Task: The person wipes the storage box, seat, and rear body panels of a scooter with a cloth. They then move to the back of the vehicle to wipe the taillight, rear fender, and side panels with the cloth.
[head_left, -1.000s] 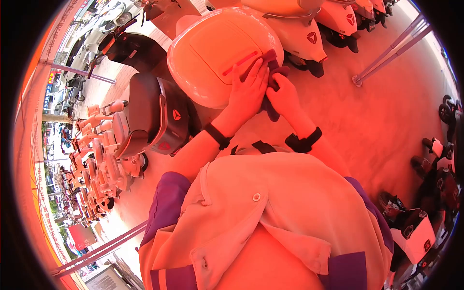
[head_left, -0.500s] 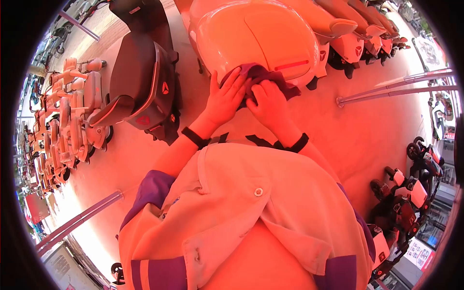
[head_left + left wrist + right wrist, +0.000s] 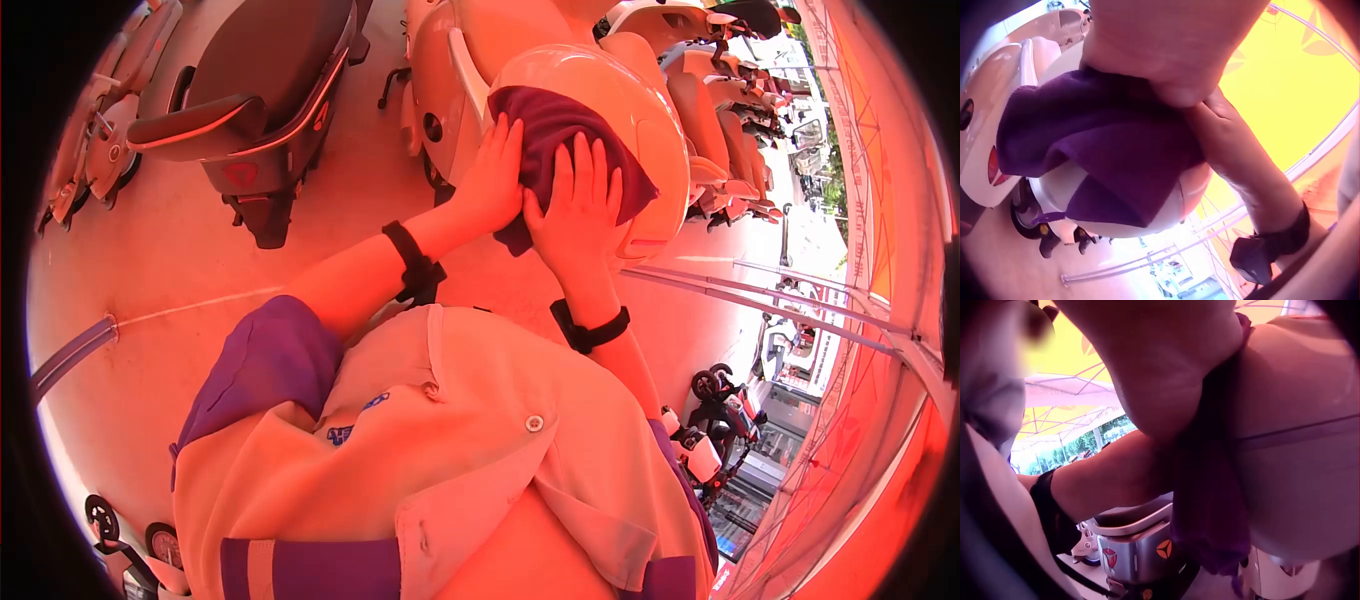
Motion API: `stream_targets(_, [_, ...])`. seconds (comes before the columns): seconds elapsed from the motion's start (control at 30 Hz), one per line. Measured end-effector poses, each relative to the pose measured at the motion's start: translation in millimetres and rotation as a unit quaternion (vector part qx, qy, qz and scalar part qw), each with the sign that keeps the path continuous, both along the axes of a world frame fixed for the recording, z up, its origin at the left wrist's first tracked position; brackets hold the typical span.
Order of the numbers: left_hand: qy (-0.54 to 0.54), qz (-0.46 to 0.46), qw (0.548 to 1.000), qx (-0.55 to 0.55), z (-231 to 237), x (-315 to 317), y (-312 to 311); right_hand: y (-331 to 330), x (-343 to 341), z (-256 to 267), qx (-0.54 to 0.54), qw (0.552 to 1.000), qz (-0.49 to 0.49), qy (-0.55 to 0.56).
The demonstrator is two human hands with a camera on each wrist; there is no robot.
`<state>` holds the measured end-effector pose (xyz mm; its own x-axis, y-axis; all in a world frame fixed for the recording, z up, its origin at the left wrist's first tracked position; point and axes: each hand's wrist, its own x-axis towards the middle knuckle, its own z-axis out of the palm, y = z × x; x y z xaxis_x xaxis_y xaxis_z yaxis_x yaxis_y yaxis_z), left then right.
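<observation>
A purple cloth (image 3: 570,150) lies spread over the near side of a glossy, rounded case (image 3: 665,160) at the back of a scooter. My right hand (image 3: 583,222) rests on the cloth with straight, spread fingers. Beside it, my left hand (image 3: 490,178) touches the cloth's left part, fingers extended upward. A loose fold droops below, between the two hands. In the left wrist view the cloth (image 3: 1122,150) drapes over the pale case, its corner hanging down. The right wrist view shows the cloth (image 3: 1210,506) hanging beside the case, under the hands; the fingertips are hidden there.
A dark-seated scooter (image 3: 270,80) stands at the left. More scooters (image 3: 715,140) line up beyond the case at the right. Metal tent poles (image 3: 760,300) cross the right side. Black straps (image 3: 410,262) circle both wrists. Reddish light tints the head view.
The cloth, bunched under the hands before, is now spread wider over the case. My right hand's curled fingers have straightened onto it. The head view has swung round the case.
</observation>
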<state>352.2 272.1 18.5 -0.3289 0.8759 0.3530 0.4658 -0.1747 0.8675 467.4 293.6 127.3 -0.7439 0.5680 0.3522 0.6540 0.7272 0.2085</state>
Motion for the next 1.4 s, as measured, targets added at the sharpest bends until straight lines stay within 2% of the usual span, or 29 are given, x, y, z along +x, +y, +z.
stream_targets(0.07, [-0.052, -0.047, 0.997, -0.022, -15.8, 17.6, -25.1, -23.7, 23.1, -18.3, -0.015, 0.998, -0.007, -0.066])
stream_targets(0.17, [-0.134, -0.085, 0.986, -0.048, -5.9, 16.0, -34.3, -38.3, 55.8, -46.8, 0.017, 0.992, -0.003, -0.125])
stream_targets(0.3, [-0.148, -0.057, 0.986, -0.042, -10.4, 14.3, -26.0, -35.7, 25.5, -33.2, -0.007, 0.99, -0.032, -0.136])
stream_targets(0.47, [-0.216, -0.022, 0.976, -0.021, -22.9, -17.0, 27.4, 8.4, -44.3, -14.4, -0.021, 0.995, -0.015, -0.091])
stream_targets(0.5, [-0.196, 0.024, 0.98, -0.016, -39.8, -19.6, 49.3, 22.2, -55.2, -17.2, -0.01, 0.997, 0.002, -0.076])
stream_targets(0.57, [-0.043, 0.007, 0.999, 0.007, -69.9, -35.5, 77.2, 35.4, -71.0, -19.9, -0.02, 0.996, -0.004, -0.09])
stream_targets(0.67, [-0.074, 0.039, 0.996, 0.034, -76.5, -32.0, 82.9, 32.6, -70.8, -31.9, -0.007, 0.995, 0.004, -0.102])
stream_targets(0.7, [-0.14, 0.017, 0.99, 0.011, -72.3, -28.8, 76.2, 28.2, -65.2, -34.6, -0.017, 0.995, 0.008, -0.097])
stream_targets(0.77, [-0.271, -0.023, 0.962, -0.035, -58.8, -11.9, 43.4, 7.1, -45.1, -36.6, -0.038, 0.995, 0.019, -0.087])
stream_targets(0.8, [-0.411, -0.082, 0.904, -0.085, -48.6, -7.0, 21.5, -6.1, -33.4, -33.1, -0.061, 0.994, 0.021, -0.09])
stream_targets(0.83, [-0.54, -0.137, 0.82, -0.131, -40.3, -1.9, 1.6, -18.0, -20.0, -32.8, -0.075, 0.993, 0.021, -0.092])
stream_targets(0.9, [-0.562, -0.166, 0.791, -0.178, -67.5, 30.1, -14.1, -37.6, 5.5, -33.1, -0.072, 0.992, 0.007, -0.1])
stream_targets(0.97, [-0.485, -0.138, 0.847, -0.169, -75.6, 43.4, -15.2, -49.7, 25.6, -33.1, -0.039, 0.993, -0.017, -0.109])
stream_targets(1.03, [-0.406, -0.119, 0.896, -0.134, -55.9, 32.9, -12.6, -46.9, 31.9, -33.3, -0.016, 0.995, -0.009, -0.098])
stream_targets(1.07, [-0.313, -0.109, 0.936, -0.12, -45.7, 19.2, -9.9, -44.0, 28.5, -29.0, -0.011, 0.996, -0.004, -0.093])
stream_targets(1.13, [-0.242, -0.059, 0.967, -0.043, -28.5, 6.8, 3.3, -32.5, 16.1, -20.3, -0.003, 0.997, -0.008, -0.081])
stream_targets(1.23, [-0.215, 0.057, 0.975, -0.018, -20.7, -6.0, 40.5, -4.9, -17.4, -11.6, 0.001, 0.998, -0.032, -0.06])
stream_targets(1.3, [-0.128, 0.051, 0.99, 0.013, -13.5, -27.2, 58.7, 13.2, -34.2, -8.2, 0.008, 0.998, -0.047, -0.045])
stream_targets(1.4, [-0.072, 0.056, 0.995, 0.046, -30.3, -35.9, 84.2, 19.0, -46.1, -5.6, 0.008, 0.998, -0.052, -0.032])
